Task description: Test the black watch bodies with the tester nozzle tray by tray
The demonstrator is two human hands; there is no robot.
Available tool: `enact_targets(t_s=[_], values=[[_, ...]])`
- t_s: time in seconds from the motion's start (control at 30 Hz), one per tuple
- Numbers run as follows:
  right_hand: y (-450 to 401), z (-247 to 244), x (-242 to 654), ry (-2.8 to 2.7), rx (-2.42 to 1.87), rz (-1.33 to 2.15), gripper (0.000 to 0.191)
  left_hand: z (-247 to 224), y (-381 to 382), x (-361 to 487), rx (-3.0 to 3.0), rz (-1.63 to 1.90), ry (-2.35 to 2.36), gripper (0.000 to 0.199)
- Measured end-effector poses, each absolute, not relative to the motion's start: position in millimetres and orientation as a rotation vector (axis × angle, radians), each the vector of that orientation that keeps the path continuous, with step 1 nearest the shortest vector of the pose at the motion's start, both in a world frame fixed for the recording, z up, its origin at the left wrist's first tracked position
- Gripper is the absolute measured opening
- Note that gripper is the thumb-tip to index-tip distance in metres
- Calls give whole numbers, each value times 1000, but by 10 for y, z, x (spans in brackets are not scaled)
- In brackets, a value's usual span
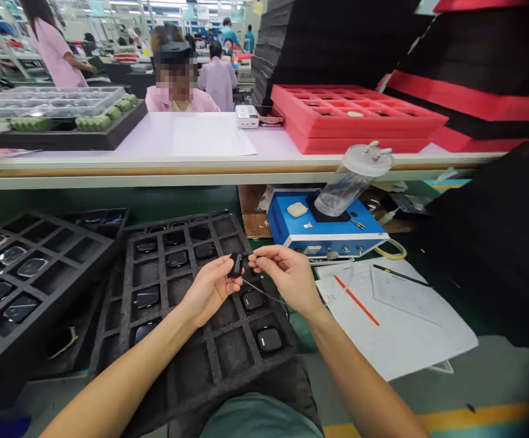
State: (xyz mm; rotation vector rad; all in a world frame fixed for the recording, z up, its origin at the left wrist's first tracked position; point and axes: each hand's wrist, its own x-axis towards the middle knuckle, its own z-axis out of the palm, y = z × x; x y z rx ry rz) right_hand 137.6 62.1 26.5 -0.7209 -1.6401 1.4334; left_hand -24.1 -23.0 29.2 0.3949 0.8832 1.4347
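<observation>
The left hand (208,289) is gripping a small black device (236,266) above a foam tray (125,292), while the right hand (289,280) is pinching just beside it, its hold unclear.

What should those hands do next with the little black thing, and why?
Probably the right hand should lift the thin wire clear, since it droops from the small black device held in the left hand over the foam tray.

The person is wearing a muted green top (259,417) above dark clothing (292,383) across the lap. The left forearm (123,371) and right forearm (360,377) are showing bare, running down to an ungloved left hand (207,291) and right hand (287,277).
</observation>
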Motion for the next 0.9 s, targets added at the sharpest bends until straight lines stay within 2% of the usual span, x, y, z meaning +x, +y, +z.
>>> enact_targets(t_s=[0.17, 0.37, 0.6, 0.8, 0.9], values=[[524, 309, 1368, -1759, -502, 1173, 11, 312, -250, -252, 390, 1344, 787, 36], [568, 250, 1326, -1843, -334, 1246, 27, 288, -287, -257, 379, 1306, 769, 31], [623, 236, 1368, -1983, -300, 1243, 23, 274, -307, -252, 396, 1311, 752, 23], [674, 291, 1427, -2112, -355, 1201, 20, 255, -323, -222, 427, 1362, 827, 34], [675, 297, 1447, -2192, -376, 1143, 20, 225, -327, -213, 451, 1351, 891, 34]])
